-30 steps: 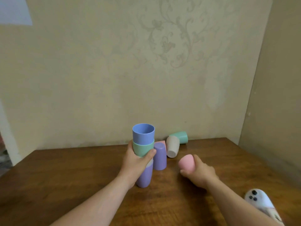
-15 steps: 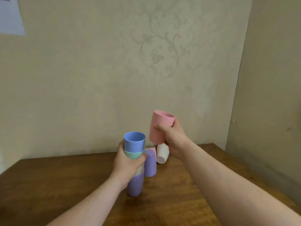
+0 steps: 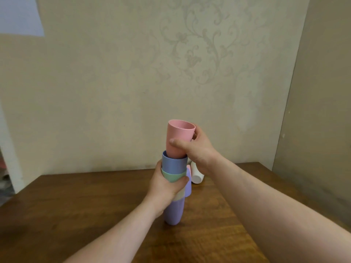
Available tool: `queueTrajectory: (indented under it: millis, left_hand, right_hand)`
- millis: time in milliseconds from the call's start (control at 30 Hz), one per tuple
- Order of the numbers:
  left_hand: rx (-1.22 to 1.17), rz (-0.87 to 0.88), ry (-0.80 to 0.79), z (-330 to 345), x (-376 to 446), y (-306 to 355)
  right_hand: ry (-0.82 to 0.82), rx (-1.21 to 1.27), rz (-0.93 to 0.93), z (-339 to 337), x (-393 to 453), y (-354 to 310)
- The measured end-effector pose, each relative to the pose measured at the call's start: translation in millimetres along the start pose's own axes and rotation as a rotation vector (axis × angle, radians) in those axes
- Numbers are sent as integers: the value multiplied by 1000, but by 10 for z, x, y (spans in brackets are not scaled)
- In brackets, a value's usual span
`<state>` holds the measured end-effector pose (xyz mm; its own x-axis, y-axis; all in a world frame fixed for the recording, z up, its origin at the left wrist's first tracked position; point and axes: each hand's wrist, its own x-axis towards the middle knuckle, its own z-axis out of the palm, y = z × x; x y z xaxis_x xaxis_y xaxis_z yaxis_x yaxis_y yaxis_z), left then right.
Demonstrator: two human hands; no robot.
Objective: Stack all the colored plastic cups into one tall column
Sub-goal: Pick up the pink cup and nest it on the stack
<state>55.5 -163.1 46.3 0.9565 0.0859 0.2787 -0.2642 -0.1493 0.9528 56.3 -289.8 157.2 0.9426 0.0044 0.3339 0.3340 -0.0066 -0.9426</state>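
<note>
A column of nested cups stands on the wooden table [image 3: 95, 205]: a purple cup [image 3: 174, 211] at the bottom, a cream one above it mostly hidden, then a green cup [image 3: 173, 175] and a blue cup [image 3: 174, 164] on top. My left hand [image 3: 165, 186] grips the column around the green cup. My right hand [image 3: 193, 150] holds a pink cup [image 3: 178, 137] upright, its base dipped into the blue cup's mouth. Behind the column stand another purple cup [image 3: 188, 184] and a white cup [image 3: 196, 174] lying tilted, both partly hidden.
The table sits in a corner, with a patterned wall behind and a plain wall [image 3: 319, 111] on the right. The table's far edge [image 3: 114, 172] meets the back wall. A doorway gap shows at the far left.
My right hand picked the pink cup off the table, lifted it, and brought it left and down into the top of the blue cup. My left hand kept holding the column.
</note>
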Motion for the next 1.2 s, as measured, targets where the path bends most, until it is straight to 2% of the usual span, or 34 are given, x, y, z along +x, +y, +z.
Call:
queueTrajectory:
  millis: [133,233,333,467,533,600,700,767,833,900,1067,1133,1200]
  left_hand:
    - [-18,24,30,28,-30,-28]
    - [48,38,-33,-3,-131,-163]
    - [31,-36,-34,5,-180,-291]
    - [76,-38,-116,-65,-223,-401]
    - [232,19,-209,-201,-253,-451]
    - [486,73,-374,-363,-258,-435]
    - [880,140,-632,-559,-151,-378]
    - [1117,243,-697,-611,-30,-373]
    - [1176,286,-660,-568,73,-328]
    - [1137,279,-577,-437,168,-255]
    - [1020,214,-349,98,378,-155]
    - [975,149,-321,282,446,-124]
    - [1036,140,-358,379,522,-139]
  right_hand:
    - [-108,-81,56,55,-109,196]
    - [-90,-19,85,126,-224,365]
    - [-57,18,72,126,-310,485]
    - [-106,-30,114,12,-484,712]
    - [-155,-89,138,-65,-612,926]
    - [-163,-134,146,-117,-737,1133]
    - [-67,-142,117,-183,-813,1323]
    - [-3,-154,89,-264,-794,1368]
    - [90,-197,82,-416,-759,1413]
    - [168,-235,69,-579,-725,1458]
    - [205,-286,49,-775,-651,1540]
    - [218,-294,25,-751,-646,1548]
    - [239,-265,20,-743,-632,1572]
